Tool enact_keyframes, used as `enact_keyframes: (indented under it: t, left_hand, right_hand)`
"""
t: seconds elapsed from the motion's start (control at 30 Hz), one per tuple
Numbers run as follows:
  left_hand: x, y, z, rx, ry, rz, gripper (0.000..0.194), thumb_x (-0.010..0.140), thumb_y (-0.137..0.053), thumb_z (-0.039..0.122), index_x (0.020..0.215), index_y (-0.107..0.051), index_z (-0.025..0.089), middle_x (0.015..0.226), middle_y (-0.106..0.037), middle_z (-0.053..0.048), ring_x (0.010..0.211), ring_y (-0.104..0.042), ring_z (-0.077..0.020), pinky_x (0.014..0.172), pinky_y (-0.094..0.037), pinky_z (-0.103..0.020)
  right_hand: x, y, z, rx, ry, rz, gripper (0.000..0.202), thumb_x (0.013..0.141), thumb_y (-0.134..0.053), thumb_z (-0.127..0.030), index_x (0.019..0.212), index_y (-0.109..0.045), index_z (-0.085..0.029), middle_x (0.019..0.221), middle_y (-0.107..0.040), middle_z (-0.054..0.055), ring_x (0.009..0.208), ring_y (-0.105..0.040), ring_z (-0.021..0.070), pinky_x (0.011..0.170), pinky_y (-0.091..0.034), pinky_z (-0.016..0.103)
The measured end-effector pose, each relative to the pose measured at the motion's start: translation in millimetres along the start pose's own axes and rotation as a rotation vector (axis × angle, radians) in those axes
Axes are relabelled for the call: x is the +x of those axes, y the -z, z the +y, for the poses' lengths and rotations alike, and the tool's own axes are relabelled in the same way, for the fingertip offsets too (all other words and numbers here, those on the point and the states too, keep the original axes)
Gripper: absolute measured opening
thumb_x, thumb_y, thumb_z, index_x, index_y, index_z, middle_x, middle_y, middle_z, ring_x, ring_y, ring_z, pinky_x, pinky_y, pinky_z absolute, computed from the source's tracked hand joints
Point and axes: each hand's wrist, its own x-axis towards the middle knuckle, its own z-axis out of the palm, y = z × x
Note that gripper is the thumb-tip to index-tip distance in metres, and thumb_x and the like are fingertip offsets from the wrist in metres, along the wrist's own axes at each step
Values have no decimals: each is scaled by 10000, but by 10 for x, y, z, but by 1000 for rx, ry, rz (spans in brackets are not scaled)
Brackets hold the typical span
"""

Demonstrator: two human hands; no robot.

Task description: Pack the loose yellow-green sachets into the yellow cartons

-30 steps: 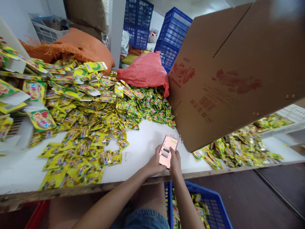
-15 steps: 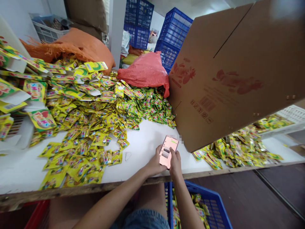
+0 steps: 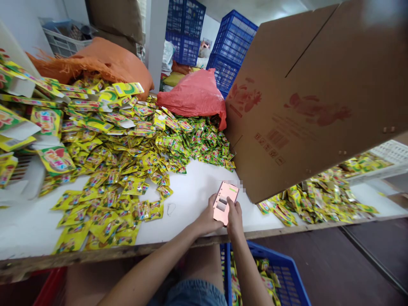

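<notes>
A phone with a pinkish lit screen is held between both hands above the front part of the white table. My left hand wraps round its left and lower side. On the right side, my right hand grips the phone, its thumb over the screen. Left of the hands lie many yellow sachets, and behind them is a heap of small green-yellow packets. Flat printed boxes are piled at the far left.
A large cardboard box stands tilted at the right, with more packets beside it. Orange and red sacks lie behind. A blue crate sits below the table edge; blue crates are stacked at the back.
</notes>
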Motion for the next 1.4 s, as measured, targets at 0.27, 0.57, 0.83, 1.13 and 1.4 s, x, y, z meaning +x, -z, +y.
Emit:
enact_keyframes:
  t: [0.27, 0.57, 0.83, 1.13, 1.4]
  left_hand:
    - [7, -1, 11, -3, 16, -3, 1013, 603, -660, 40, 1384, -38, 212, 1249, -484, -145, 1090, -515, -253, 914, -404, -414]
    - [-5, -2, 51, -16, 6, -12, 994, 601, -637, 18, 1381, -55, 218, 1249, -489, -139, 1082, -523, -249, 891, -420, -393]
    - [1, -3, 46, -15, 13, -7, 988, 598, -632, 10, 1377, -56, 203, 1257, -486, -149, 1090, -521, -251, 900, -416, -396]
    - [-1, -7, 39, -22, 10, 4, 1002, 592, -644, 15, 1381, -58, 207, 1221, -512, -133, 1055, -537, -242, 871, -435, -379]
    - [6, 1, -7, -20, 9, -7, 1025, 591, -649, 25, 1384, -28, 219, 1229, -499, -138, 998, -564, -238, 824, -460, -372]
  right_hand:
    - [14, 9, 17, 6, 10, -1, 335, 684, -650, -408, 889, -503, -188, 736, -684, -4, 615, -657, 178, 546, -537, 290]
    - [1, 5, 5, 3, 3, -2, 343, 676, -658, -403, 893, -504, -186, 733, -679, -7, 602, -651, 171, 543, -534, 290]
    - [-3, -3, -5, -3, 10, 1, 335, 669, -649, -391, 892, -501, -189, 727, -679, -6, 618, -654, 180, 547, -531, 295]
    - [33, 20, 33, -43, 30, 13, 328, 658, -646, -386, 881, -503, -192, 739, -675, -7, 617, -645, 174, 532, -517, 283]
    - [63, 52, 57, -88, 76, 37, 326, 605, -693, -307, 854, -523, -184, 736, -664, -21, 658, -635, 173, 552, -504, 274]
